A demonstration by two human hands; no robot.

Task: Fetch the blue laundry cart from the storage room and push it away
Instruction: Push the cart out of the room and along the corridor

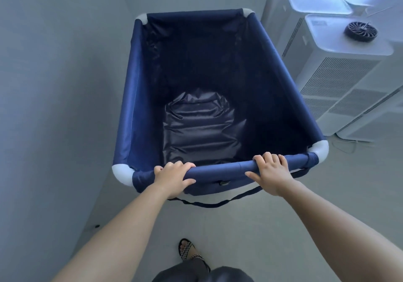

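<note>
Grey floor (pixel 250 222) lies under you as your left hand (pixel 172 176) and right hand (pixel 270 170) each curl around the blue laundry cart (pixel 135 107) near rail, white appliances (pixel 340 81) right of them.

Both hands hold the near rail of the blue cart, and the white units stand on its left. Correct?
Wrong side: the head view shows the white units standing right of the blue cart. The left hand and right hand do both hold its near rail.
</note>
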